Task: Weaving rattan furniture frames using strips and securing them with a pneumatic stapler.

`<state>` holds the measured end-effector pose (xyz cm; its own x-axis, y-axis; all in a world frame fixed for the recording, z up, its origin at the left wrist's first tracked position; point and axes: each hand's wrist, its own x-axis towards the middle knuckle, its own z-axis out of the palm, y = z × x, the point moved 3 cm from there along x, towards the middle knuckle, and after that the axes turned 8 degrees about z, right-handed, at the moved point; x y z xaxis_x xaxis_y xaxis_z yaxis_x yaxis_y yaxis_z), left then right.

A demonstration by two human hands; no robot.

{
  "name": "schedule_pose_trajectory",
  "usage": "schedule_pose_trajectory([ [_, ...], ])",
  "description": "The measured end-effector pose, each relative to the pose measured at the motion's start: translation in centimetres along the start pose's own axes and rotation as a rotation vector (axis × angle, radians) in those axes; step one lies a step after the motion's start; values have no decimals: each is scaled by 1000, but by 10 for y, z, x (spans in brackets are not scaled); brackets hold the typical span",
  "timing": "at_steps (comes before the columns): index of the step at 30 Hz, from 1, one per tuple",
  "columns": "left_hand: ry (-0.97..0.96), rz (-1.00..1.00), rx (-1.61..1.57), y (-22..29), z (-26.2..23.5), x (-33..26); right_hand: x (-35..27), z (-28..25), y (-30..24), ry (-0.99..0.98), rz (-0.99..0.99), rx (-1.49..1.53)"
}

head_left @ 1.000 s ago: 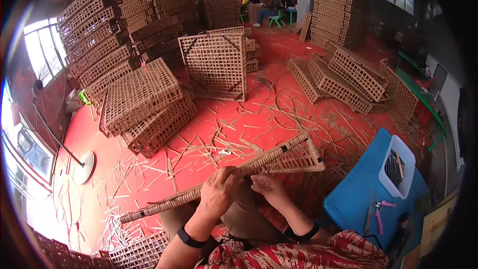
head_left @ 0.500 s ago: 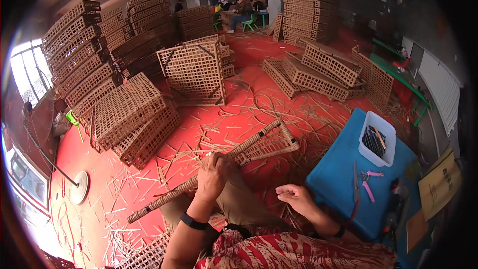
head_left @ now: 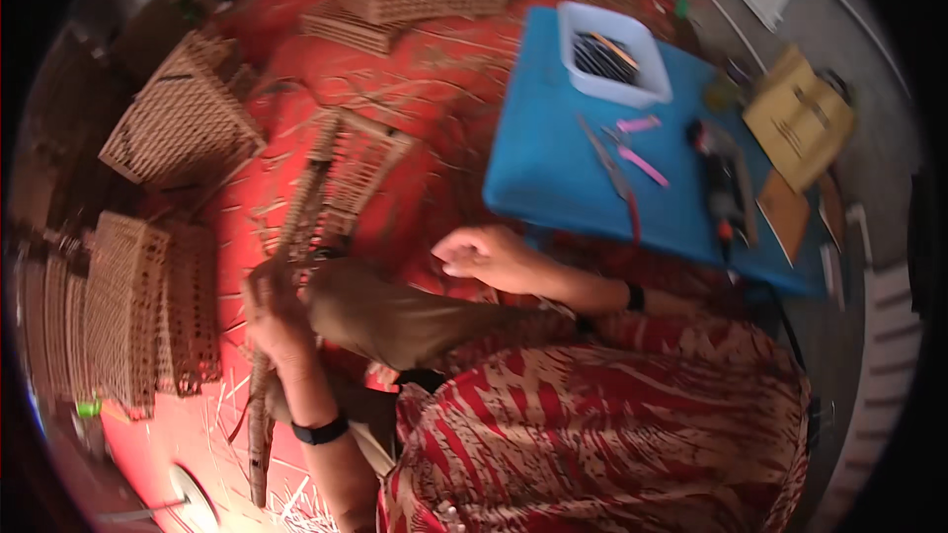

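My left hand (head_left: pixel 278 311) is closed around the wrapped rim of a woven rattan frame (head_left: pixel 363 166), blurred by motion. The frame's lattice part lies beyond my knee, and its long bound edge runs back past my wrist toward the floor. Held over my thigh, with nothing in it, my right hand (head_left: pixel 489 257) has its fingers loosely bent and apart. Nearest to that hand is the edge of a blue table (head_left: pixel 533 138). On it lie long-bladed shears (head_left: pixel 607 168) with a red handle and small pink-handled snips (head_left: pixel 644 166).
A white tub (head_left: pixel 657 91) of dark stick-like tools stands on the table, beside a dark power tool (head_left: pixel 721 188) and a tan paper bag (head_left: pixel 795 118). Woven panels (head_left: pixel 183 114) and stacked trays (head_left: pixel 128 306) stand at left, more trays (head_left: pixel 425 0) ahead. Rattan scraps litter the red floor.
The whole view has swung to the right and down, so the table sits more centrally. My left hand keeps its hold on the rattan frame; my right hand stays free.
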<state>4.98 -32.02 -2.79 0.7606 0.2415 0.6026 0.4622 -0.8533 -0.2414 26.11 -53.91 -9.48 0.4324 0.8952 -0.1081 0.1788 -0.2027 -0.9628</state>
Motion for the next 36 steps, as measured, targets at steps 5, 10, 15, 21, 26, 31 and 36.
schedule_pose_trajectory([
  [5, 9, -196, -182, 42, 31, -5, -62, -77, 32, 339, -14, 54],
  [10, -50, -282, -161, 51, 31, -9, -116, -188, 48, 788, 199, -427],
  [15, 100, -161, -34, 3, 9, -5, -162, -304, 33, 1144, 344, -1239],
  [21, 226, -193, -181, -43, -60, -13, -234, -304, 30, 1058, 738, -960],
  [26, 208, -174, -207, -60, -93, -34, -243, -290, 39, 1123, 922, -835],
  [31, 199, -196, -206, -64, -100, -50, -255, -298, 55, 1180, 500, -901],
  [36, 130, -208, -190, -70, -93, -67, -265, -262, 16, 1173, 362, -406],
])
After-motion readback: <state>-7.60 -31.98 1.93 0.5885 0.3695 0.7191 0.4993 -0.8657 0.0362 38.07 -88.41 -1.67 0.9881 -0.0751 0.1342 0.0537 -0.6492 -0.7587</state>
